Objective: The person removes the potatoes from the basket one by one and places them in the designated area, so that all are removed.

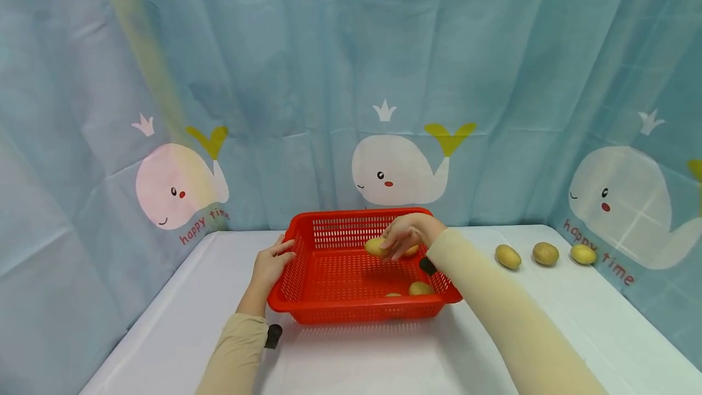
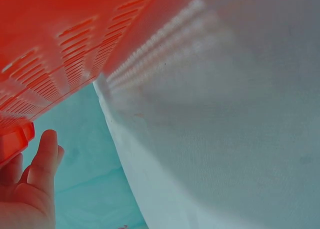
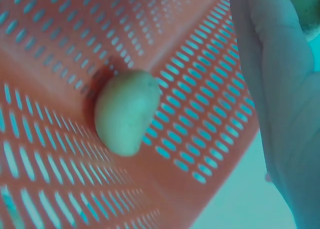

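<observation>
A red perforated plastic basket (image 1: pixel 340 303) stands on the white table. Over its inside, my right hand (image 1: pixel 404 236) pinches a yellow potato (image 1: pixel 375 247) by one end; part of that potato (image 3: pixel 305 6) shows past the hand in the right wrist view. Another potato (image 3: pixel 127 112) rests in a corner of the basket there. In the head view, a potato (image 1: pixel 421 288) lies near the front right corner, and one more (image 1: pixel 411 251) is partly hidden behind my right hand. At the left rim, my left hand (image 1: pixel 271 264) rests with extended fingers (image 2: pixel 46 154) touching the edge.
Three potatoes lie on the table right of the basket: one (image 1: pixel 508 256) nearest it, a rounder one (image 1: pixel 545 253) in the middle, and a yellower one (image 1: pixel 583 254) by the edge. A blue whale-print curtain (image 1: pixel 307 169) hangs behind and along both sides.
</observation>
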A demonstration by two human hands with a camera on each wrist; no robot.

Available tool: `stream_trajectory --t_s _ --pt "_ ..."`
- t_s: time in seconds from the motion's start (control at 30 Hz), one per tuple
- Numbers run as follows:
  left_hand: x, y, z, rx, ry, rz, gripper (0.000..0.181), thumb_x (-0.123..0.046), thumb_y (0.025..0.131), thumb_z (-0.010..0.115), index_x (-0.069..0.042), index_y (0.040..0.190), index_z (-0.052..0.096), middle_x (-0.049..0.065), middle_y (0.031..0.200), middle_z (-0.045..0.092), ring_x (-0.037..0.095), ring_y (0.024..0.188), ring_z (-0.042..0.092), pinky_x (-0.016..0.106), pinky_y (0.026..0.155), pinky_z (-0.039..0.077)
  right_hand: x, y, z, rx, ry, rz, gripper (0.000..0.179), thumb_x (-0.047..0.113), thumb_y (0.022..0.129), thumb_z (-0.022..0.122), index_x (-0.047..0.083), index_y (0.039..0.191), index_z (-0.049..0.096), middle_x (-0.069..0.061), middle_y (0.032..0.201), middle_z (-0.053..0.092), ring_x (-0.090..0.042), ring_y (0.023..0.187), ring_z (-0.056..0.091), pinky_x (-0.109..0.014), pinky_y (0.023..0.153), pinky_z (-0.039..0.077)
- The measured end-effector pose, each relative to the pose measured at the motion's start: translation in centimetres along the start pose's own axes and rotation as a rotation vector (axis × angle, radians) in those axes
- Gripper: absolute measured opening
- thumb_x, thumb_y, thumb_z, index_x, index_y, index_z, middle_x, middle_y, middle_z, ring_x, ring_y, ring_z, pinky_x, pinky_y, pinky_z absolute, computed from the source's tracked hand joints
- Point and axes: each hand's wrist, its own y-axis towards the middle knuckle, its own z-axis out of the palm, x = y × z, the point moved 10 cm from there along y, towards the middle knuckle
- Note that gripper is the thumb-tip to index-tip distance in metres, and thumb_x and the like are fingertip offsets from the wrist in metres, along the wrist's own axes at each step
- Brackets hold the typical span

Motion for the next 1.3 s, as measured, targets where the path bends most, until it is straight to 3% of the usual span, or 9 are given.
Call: stream_trajectory --t_s 0.2,0.47,0.7,0.9,1.3 --pt "-0.3 0.1 0.1 0.001 0.010 0.014 0.043 -0.005 0.096 0.052 0.005 0.138 0.050 0.012 0.156 0.026 0.034 0.146 0.015 0.048 0.111 0.028 0.7 -1.7 -0.9 0.000 0.014 -0.031 0.040 0.000 0.097 0.053 -0.010 0.135 0.043 -0.020 0.110 0.061 -0.033 0.099 0.066 -0.040 0.090 0.052" --pt "-0.3 0.3 0.0 -0.002 0.006 0.008 0.043 -0.005 0.096 0.053 0.004 0.137 0.051 0.012 0.156 0.027 0.032 0.146 0.015 0.046 0.110 0.029 1.2 -3.7 -1.7 -0.011 0.017 -0.071 0.050 -0.001 0.098 0.051 -0.011 0.142 0.031 -0.021 0.115 0.056 -0.031 0.095 0.065 -0.040 0.091 0.051" --pt "-0.1 0.2 0.0 0.012 0.019 -0.003 0.043 -0.007 0.097 0.051 0.003 0.140 0.049 0.011 0.157 0.025 0.035 0.146 0.014 0.048 0.108 0.033 1.1 -5.3 -2.1 0.006 0.053 -0.103 0.042 -0.002 0.098 0.050 -0.013 0.136 0.038 -0.019 0.111 0.055 -0.035 0.103 0.061 -0.049 0.103 0.039" --pt "-0.2 -0.1 0.1 0.019 0.013 -0.007 0.044 -0.006 0.098 0.051 0.004 0.140 0.048 0.012 0.157 0.024 0.036 0.146 0.013 0.050 0.109 0.031 0.3 -6.6 -3.2 -0.027 -0.003 -0.124 0.048 0.001 0.098 0.052 -0.013 0.141 0.036 -0.018 0.116 0.057 -0.031 0.104 0.062 -0.038 0.089 0.052" --pt "-0.2 -0.1 0.3 0.021 0.005 -0.012 0.044 -0.007 0.097 0.052 0.003 0.140 0.048 0.011 0.158 0.023 0.034 0.146 0.012 0.049 0.107 0.033 -2.0 -8.7 -4.7 -0.048 -0.002 -0.138 0.047 0.003 0.097 0.053 -0.013 0.139 0.040 -0.013 0.106 0.062 -0.020 0.084 0.064 -0.034 0.082 0.053"
